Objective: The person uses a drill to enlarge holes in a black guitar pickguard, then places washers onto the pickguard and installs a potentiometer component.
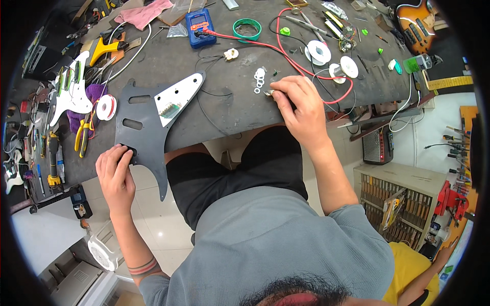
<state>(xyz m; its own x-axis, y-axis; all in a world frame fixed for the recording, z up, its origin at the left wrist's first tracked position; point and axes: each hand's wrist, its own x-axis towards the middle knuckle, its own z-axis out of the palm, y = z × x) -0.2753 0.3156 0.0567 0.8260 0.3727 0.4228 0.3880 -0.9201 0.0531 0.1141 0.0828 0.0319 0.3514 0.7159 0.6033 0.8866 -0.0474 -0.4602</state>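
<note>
One dark guitar plate (148, 143) sits at the bench's (235, 109) front edge, poking out over it. Left hand's (115, 172) fingers are bunched on its lower left edge; can't tell if the thumb's pinching. Right hand (303, 108) has thumb and fingertips pinching a tiny metal bit (268, 93), just beside some white rings (259, 79) lying on the bench.

Grey-blue, fine-textured shirt (260, 229) with short sleeves (352, 219); black shorts (270, 160); dark and reddish bands (143, 267) around the left forearm (125, 227).
</note>
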